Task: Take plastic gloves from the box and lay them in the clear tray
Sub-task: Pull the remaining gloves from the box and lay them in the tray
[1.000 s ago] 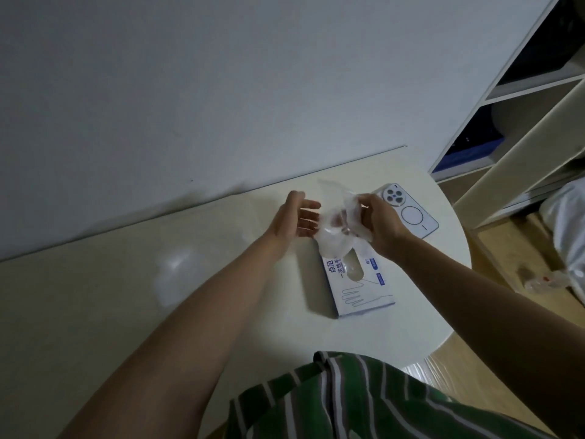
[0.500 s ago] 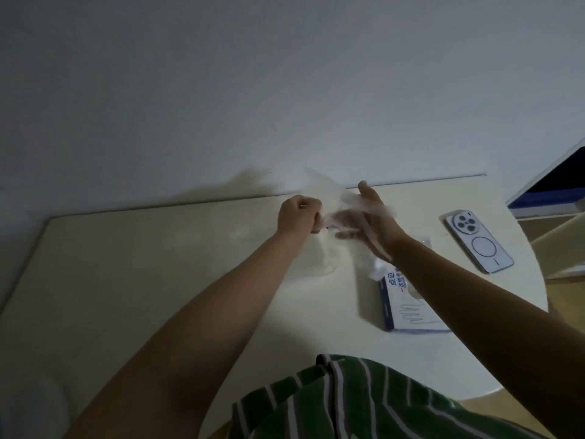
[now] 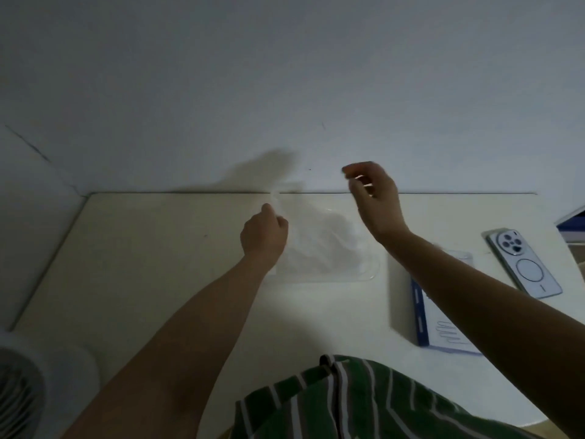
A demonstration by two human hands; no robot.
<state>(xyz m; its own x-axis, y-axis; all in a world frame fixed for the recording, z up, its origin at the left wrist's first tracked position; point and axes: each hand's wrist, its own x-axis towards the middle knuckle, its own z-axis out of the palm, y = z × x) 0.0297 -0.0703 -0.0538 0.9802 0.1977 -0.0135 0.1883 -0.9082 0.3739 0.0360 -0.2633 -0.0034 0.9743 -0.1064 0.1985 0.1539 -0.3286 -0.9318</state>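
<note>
A thin, see-through plastic glove (image 3: 319,239) hangs from my left hand (image 3: 264,232) and drapes down into the clear tray (image 3: 375,270) on the cream table. My left hand grips the glove's upper left edge in curled fingers, just left of the tray. My right hand (image 3: 375,198) is raised above the tray's far right corner, fingers loosely bent, with no film plainly in them. The blue and white glove box (image 3: 443,324) lies to the right of the tray, partly hidden under my right forearm.
A phone (image 3: 525,264) lies face down near the table's right edge. The table (image 3: 158,264) butts against a white wall at the back. A white fan (image 3: 19,394) sits at the lower left. A shelf corner (image 3: 573,223) shows at the far right.
The view has swung left. My right hand has come off the glove and risen. My left hand has carried the glove down over the tray.
</note>
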